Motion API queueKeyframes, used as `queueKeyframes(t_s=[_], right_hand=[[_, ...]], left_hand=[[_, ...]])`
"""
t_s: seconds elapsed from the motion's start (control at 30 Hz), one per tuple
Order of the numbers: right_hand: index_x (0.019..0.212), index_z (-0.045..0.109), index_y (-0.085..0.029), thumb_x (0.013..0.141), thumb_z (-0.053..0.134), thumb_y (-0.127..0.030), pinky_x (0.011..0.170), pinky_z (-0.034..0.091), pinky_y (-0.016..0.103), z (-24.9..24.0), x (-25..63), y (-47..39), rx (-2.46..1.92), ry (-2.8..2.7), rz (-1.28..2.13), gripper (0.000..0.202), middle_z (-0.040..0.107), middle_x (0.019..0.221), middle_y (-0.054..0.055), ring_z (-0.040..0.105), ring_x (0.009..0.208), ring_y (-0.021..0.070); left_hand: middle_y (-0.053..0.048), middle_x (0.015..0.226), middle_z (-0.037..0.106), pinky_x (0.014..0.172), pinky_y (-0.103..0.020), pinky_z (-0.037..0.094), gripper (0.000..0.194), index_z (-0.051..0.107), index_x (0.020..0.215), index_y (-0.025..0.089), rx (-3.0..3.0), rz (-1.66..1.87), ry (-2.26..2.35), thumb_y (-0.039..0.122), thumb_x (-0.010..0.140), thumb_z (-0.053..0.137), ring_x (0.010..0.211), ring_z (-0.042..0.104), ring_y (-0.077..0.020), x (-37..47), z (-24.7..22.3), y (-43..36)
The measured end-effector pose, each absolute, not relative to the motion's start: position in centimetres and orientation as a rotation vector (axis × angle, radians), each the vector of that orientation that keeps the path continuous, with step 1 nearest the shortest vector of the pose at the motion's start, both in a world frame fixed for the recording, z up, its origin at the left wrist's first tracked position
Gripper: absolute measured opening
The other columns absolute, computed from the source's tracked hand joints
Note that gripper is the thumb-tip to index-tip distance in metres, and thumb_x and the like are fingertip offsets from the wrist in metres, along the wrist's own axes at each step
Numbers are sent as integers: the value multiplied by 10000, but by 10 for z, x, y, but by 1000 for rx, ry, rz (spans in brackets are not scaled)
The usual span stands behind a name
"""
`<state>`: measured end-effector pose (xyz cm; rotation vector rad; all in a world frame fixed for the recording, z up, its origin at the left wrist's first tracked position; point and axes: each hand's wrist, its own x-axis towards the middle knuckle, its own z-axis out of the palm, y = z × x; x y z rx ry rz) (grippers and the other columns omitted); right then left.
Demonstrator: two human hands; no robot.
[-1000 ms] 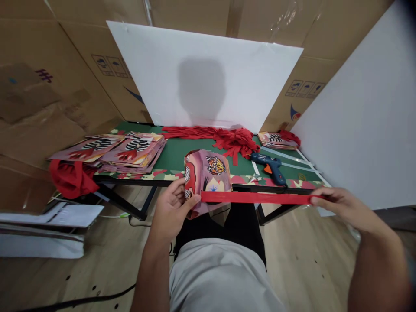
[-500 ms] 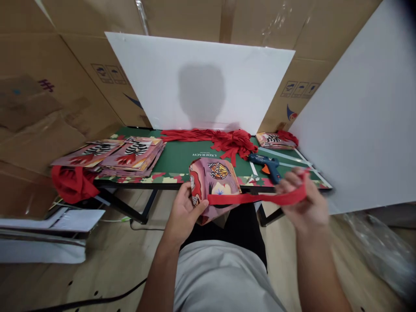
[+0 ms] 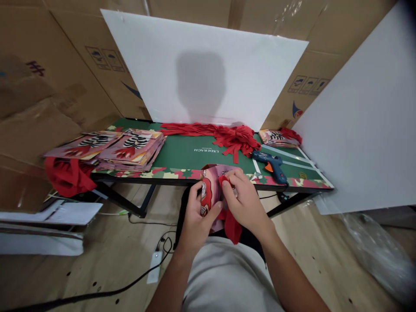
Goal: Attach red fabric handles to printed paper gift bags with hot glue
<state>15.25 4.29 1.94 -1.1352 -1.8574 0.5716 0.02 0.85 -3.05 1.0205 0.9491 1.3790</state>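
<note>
Over my lap, in front of the table edge, my left hand grips a printed paper bag with pink and purple artwork, thumb across its near face. My right hand pinches a red fabric strip against the bag's face. The strip bends into a loop that hangs down below my fingers. Both hands partly cover the bag. A blue glue gun with an orange trigger lies on the table, beyond my right hand.
On the green table, stacks of printed bags stand at left, with red fabric hanging over the edge. A bundle of red strips lies at the back. More bags sit at right. A power strip lies on the floor.
My right hand has come in from the right to the bag, and the strip once stretched out sideways now folds into a loop. The view has shifted slightly.
</note>
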Motion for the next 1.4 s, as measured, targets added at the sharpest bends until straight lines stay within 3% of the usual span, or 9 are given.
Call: queueKeyframes(t_s=[0.2,0.33,0.6,0.87,1.1,1.27,1.4], right_hand=[[845,510,-256,1067,479,-209,940,532,370,29,155,30,-1103,-1841,537,229,605,1063,79,633,1000,226],[804,491,-256,1041,505,-184,948,550,378,39,155,23,-1080,-1863,532,249,603,1066,77,633,985,225],[776,453,-260,1024,501,-160,954,552,362,48,152,14,-1101,-1871,570,272,620,1090,77,645,1004,217],[768,479,-249,1024,504,-150,952,535,343,54,153,13,-1081,-1878,610,276,596,1095,72,642,994,200],[827,522,-239,1105,487,-228,990,509,346,55,153,16,-1043,-1857,639,281,587,1103,69,631,1024,200],[891,560,-233,1093,495,-208,936,504,337,50,152,17,-1042,-1834,601,214,600,1073,58,633,998,200],[913,579,-233,1085,523,-223,812,475,294,48,152,14,-1087,-1805,615,181,619,936,8,606,859,172]], left_hand=[[-138,1476,691,1051,-368,627,696,474,1537,271,1063,1438,1054,432,947,804,1344,711,-284,7,-25,-5],[-148,1508,667,1110,-428,616,635,503,1531,267,1098,1474,1085,429,980,774,1422,664,-327,6,-20,-15],[-109,1579,596,1236,-423,513,521,553,1498,296,1246,1569,1189,402,1023,742,1464,605,-293,7,-24,-21],[-113,1556,616,1190,-399,544,531,532,1491,296,1255,1571,1218,436,1025,744,1414,639,-276,9,-20,-25],[-102,1567,618,1154,-343,567,509,544,1490,304,1300,1609,1207,387,1028,741,1410,650,-255,10,-20,-26],[-106,1522,660,1132,-332,588,496,554,1492,289,1396,1673,1231,341,1032,730,1374,684,-244,10,-23,-25],[-94,1493,689,1082,-292,617,479,551,1490,294,1472,1730,1228,281,1040,714,1326,723,-214,11,-24,-24]])
